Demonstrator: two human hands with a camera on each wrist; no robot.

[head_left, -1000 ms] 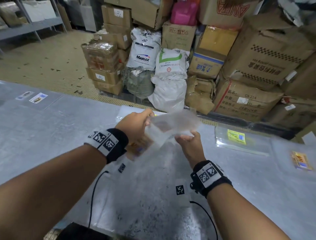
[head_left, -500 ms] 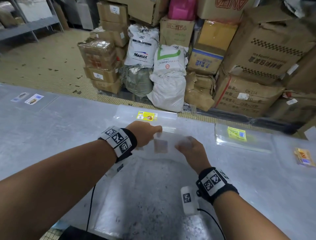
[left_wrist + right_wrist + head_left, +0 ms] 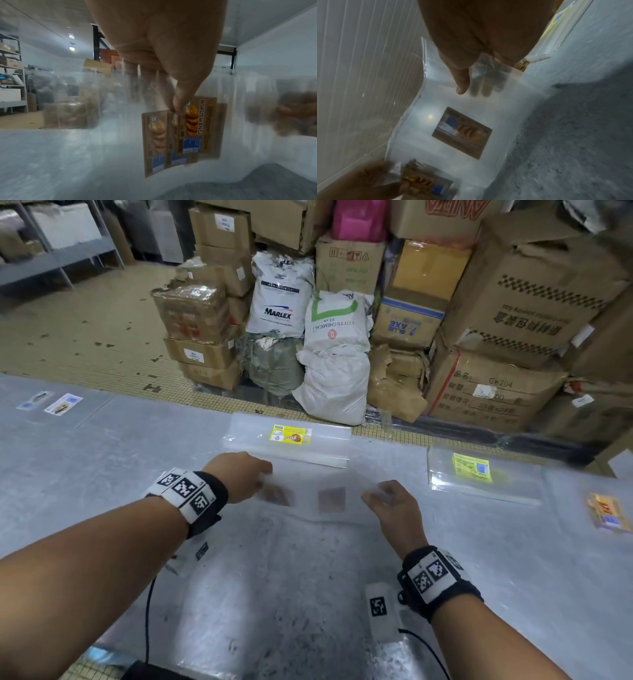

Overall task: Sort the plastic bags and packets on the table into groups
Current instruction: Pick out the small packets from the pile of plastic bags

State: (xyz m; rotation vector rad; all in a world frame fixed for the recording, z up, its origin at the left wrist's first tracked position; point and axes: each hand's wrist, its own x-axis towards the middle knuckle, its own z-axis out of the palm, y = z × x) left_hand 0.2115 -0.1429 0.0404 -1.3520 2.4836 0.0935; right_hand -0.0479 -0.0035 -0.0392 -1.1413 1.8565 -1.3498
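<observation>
Head view: clear biscuit-label bags [image 3: 318, 498], raised a second ago, now lowered near table [image 3: 102, 474]; left hand [image 3: 239, 475] and right hand [image 3: 390, 501] pinch opposite ends. Placement likely imminent.

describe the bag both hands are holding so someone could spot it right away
On the grey table, find the clear bag stretched between the left hand and right hand. Unlike the yellow-labelled stacks beyond it, its labels are brown and read BISKUT WANGI.
</observation>
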